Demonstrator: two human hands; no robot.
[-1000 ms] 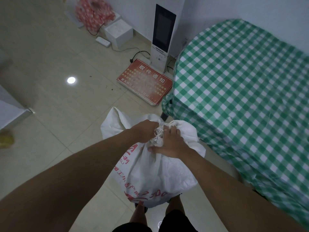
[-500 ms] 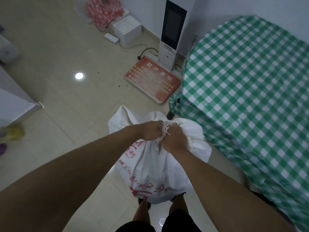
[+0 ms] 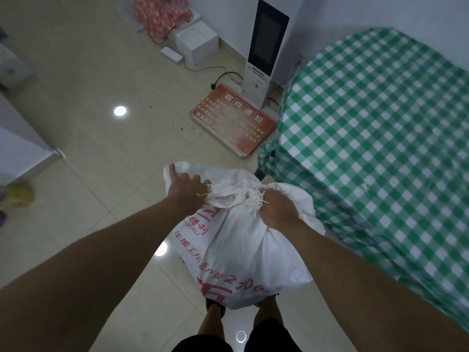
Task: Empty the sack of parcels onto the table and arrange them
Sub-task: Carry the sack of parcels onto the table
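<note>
A white woven sack (image 3: 243, 252) with red lettering hangs in front of me above the floor and my feet. Its frayed mouth is bunched at the top. My left hand (image 3: 186, 189) grips the left side of the mouth, and my right hand (image 3: 278, 208) grips the right side. The mouth is pulled slightly apart between them. No parcel shows; the contents are hidden inside the bulging sack. The table (image 3: 375, 138), covered with a green and white checked cloth, stands just to the right of the sack.
A red notice board (image 3: 234, 120) lies on the tiled floor beyond the sack, beside a tall white kiosk with a dark screen (image 3: 265, 52). A white box (image 3: 196, 43), a power strip and a red patterned bag (image 3: 160, 15) sit by the far wall. A white cabinet corner (image 3: 22, 156) is at the left.
My hands, which were clenched together on the sack's neck, have moved apart, spreading the frayed mouth. The sack sits closer to the table's corner in view.
</note>
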